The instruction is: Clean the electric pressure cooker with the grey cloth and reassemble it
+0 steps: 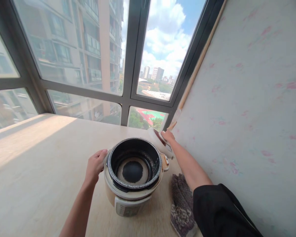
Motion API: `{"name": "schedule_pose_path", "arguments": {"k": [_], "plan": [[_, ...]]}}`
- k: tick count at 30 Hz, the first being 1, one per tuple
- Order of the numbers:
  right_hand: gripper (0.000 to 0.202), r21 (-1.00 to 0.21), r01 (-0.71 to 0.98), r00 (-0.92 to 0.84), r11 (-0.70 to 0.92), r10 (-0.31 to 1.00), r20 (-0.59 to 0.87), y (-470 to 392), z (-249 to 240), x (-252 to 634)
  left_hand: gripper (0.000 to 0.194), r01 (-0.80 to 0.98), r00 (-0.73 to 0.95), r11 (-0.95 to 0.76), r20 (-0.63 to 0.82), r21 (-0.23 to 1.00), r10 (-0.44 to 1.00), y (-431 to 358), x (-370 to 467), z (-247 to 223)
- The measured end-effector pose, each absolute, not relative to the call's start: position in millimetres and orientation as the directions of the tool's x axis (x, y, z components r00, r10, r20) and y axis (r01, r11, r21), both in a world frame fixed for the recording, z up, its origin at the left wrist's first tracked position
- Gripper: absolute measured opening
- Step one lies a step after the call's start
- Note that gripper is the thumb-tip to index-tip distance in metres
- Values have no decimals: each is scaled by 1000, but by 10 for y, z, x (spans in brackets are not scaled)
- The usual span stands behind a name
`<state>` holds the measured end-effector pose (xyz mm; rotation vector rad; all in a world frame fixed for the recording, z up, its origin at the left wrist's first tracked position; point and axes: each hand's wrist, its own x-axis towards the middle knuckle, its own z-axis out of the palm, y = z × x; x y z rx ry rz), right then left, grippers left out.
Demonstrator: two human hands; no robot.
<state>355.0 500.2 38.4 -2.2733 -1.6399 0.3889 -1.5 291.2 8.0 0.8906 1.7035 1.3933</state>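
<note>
A rice cooker point(110, 191) with a cream body stands upright on the pale surface, its control panel facing me. The dark inner pot point(135, 149) sits inside it, worn in a ring on the bottom and holding no food. My left hand point(96, 162) is closed on the cooker's left side near the rim; some fingertips are hidden. Behind the cooker's right side, my right hand point(168, 135) grips the white lid point(156, 137), which has a brown part on top. That lid is tilted and off the pot's opening. A hinge-like side piece point(165, 161) juts out on the cooker's right.
A grey-brown knitted cloth item point(182, 204) lies to the right of the cooker, by my black sleeve point(219, 207). A floral-papered wall point(249, 115) rises close on the right. Dark-framed windows point(127, 95) border the pale surface point(49, 154) at the back.
</note>
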Motion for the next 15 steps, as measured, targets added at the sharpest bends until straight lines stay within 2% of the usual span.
{"name": "schedule_pose_path", "arguments": {"k": [5,15], "plan": [[48,-417,846,330,-333,940,-82,5061,175,3555,45,37,-485,166,-128,985,865,2922,-19,62],[52,-383,854,350,-351,934,-77,5115,-32,3598,48,26,-500,149,-116,988,858,2934,-44,44]]}}
